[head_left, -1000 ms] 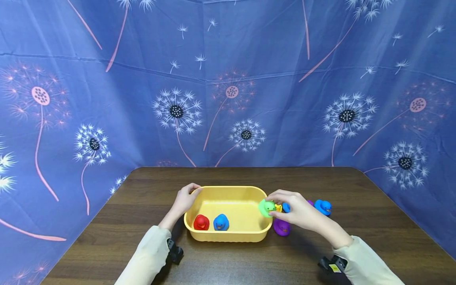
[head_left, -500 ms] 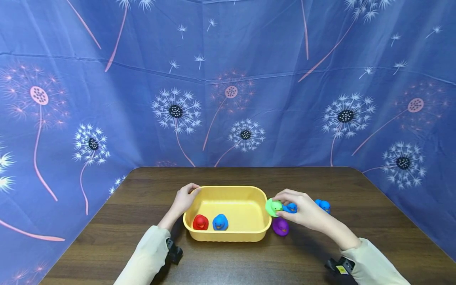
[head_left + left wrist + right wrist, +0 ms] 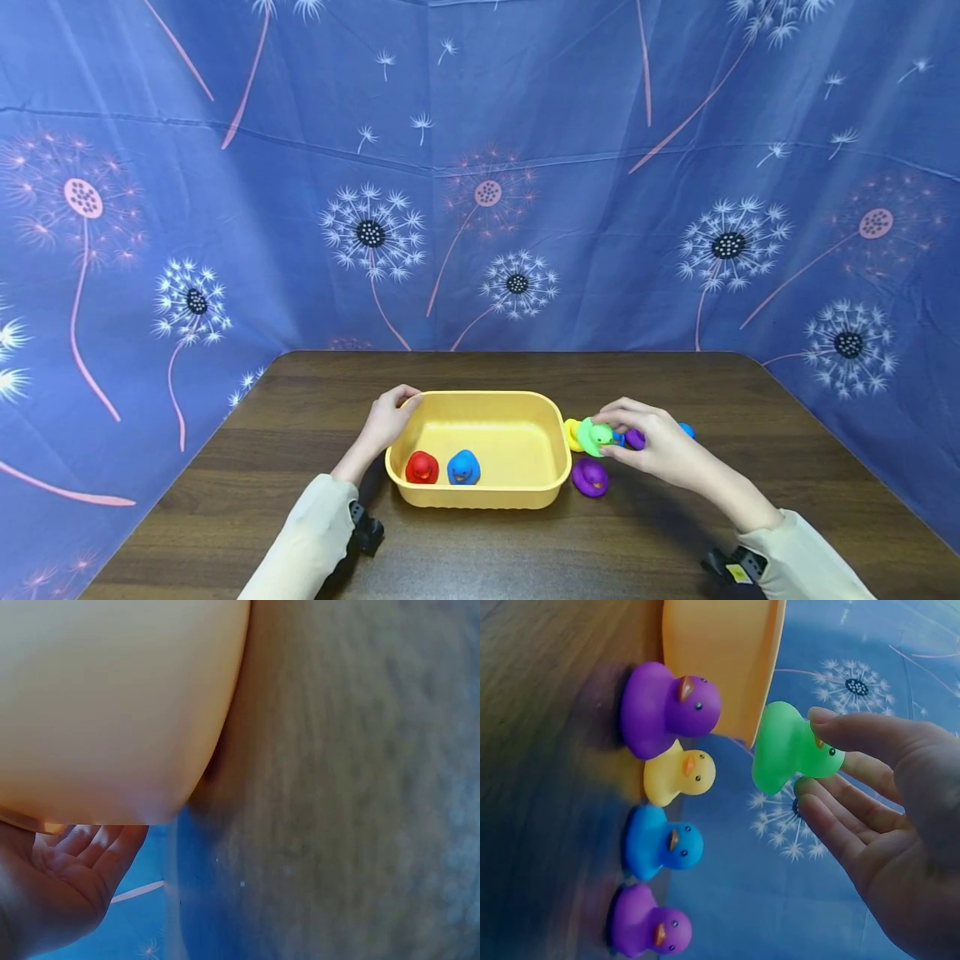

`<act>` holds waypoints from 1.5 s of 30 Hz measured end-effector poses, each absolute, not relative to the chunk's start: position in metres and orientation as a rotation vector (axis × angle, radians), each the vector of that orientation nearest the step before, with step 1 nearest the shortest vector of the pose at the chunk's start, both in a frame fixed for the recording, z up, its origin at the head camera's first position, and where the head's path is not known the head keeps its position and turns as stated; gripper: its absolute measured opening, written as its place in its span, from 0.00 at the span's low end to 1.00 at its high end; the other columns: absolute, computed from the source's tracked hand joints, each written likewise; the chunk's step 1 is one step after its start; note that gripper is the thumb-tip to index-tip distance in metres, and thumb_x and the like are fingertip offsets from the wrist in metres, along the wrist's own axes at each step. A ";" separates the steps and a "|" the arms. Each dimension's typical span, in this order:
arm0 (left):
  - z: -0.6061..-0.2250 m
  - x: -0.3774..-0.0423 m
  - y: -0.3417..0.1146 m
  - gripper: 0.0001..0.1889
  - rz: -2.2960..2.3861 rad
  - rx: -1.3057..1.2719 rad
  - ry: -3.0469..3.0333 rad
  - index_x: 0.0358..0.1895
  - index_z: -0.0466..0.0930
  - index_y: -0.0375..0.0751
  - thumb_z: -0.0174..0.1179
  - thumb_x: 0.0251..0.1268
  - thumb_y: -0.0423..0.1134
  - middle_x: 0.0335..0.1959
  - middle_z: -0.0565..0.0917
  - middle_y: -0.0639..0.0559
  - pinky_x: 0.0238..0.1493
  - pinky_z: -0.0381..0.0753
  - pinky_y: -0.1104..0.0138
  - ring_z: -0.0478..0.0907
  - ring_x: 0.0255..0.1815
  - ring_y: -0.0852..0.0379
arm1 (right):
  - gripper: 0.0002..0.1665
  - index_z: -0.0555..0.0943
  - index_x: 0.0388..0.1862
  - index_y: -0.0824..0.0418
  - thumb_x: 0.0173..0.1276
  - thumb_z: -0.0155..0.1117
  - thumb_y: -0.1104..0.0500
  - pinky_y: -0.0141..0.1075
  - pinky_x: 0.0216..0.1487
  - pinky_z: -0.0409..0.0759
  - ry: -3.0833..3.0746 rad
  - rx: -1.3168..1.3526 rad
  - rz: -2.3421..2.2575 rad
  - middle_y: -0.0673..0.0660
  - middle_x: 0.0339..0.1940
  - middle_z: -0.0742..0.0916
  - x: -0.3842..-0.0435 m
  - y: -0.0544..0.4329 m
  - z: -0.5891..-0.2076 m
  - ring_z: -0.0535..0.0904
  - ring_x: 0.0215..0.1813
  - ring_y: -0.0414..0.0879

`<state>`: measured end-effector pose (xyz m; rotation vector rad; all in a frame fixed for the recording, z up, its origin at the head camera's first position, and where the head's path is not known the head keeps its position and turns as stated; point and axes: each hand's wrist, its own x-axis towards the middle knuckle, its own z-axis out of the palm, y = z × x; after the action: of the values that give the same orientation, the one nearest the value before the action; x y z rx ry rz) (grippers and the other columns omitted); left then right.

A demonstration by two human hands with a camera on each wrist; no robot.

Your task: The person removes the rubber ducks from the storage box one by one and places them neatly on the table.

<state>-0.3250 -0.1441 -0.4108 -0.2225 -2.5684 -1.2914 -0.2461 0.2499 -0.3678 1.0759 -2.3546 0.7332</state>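
My right hand (image 3: 654, 443) pinches a light green rubber duck (image 3: 592, 437) between thumb and fingers, to the right of a yellow plastic bin (image 3: 480, 497). The right wrist view shows that green duck (image 3: 784, 750) held up off the table. At the bin's back left corner, my left hand (image 3: 387, 421) grips the rim; its fingers are partly hidden behind the bin wall in the left wrist view. Inside the bin, a red duck (image 3: 422, 468) and a blue duck (image 3: 463, 467) sit near the front wall.
Beside the bin's right wall stand a purple duck (image 3: 590, 477) and a yellow duck (image 3: 572, 434). Another blue duck (image 3: 664, 844) and a second purple duck (image 3: 651, 921) are in line with them. A further blue duck (image 3: 687, 430) is partly behind my right hand.
My right hand has carried the green duck rightward, from over the bin's right rim to above the ducks outside. My left hand and the bin have stayed in place.
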 end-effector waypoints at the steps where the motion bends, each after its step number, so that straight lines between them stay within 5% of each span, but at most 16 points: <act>1: -0.411 -0.325 -0.144 0.09 -1.292 -0.221 -2.568 0.41 0.81 0.37 0.55 0.67 0.38 0.38 0.85 0.44 0.43 0.75 0.60 0.79 0.39 0.51 | 0.22 0.82 0.44 0.62 0.47 0.75 0.67 0.31 0.36 0.79 -2.352 1.075 0.727 0.51 0.40 0.84 -0.246 0.252 -0.369 0.79 0.36 0.36; 11: -0.411 -0.324 -0.144 0.10 -1.293 -0.222 -2.568 0.41 0.81 0.36 0.55 0.67 0.39 0.38 0.85 0.43 0.42 0.76 0.60 0.79 0.39 0.50 | 0.22 0.81 0.41 0.63 0.45 0.75 0.69 0.23 0.34 0.76 -2.350 1.071 0.752 0.50 0.37 0.84 -0.244 0.266 -0.378 0.80 0.33 0.34; 20: -0.408 -0.323 -0.144 0.09 -1.305 -0.219 -2.573 0.41 0.81 0.36 0.55 0.67 0.38 0.37 0.85 0.43 0.41 0.76 0.62 0.79 0.38 0.51 | 0.21 0.81 0.41 0.63 0.45 0.74 0.69 0.33 0.30 0.79 -2.394 1.058 0.719 0.51 0.38 0.83 -0.241 0.277 -0.385 0.79 0.34 0.33; 45: -0.410 -0.325 -0.144 0.10 -1.321 -0.207 -2.573 0.42 0.81 0.36 0.55 0.67 0.38 0.37 0.85 0.42 0.41 0.75 0.62 0.79 0.37 0.51 | 0.20 0.81 0.42 0.63 0.49 0.75 0.64 0.33 0.35 0.79 -2.525 1.046 0.731 0.55 0.39 0.84 -0.233 0.291 -0.405 0.79 0.36 0.35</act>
<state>-0.3252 -0.1444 -0.4102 -0.2073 -2.5733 -1.3205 -0.2334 0.2913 -0.4046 1.0457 -2.5255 0.7312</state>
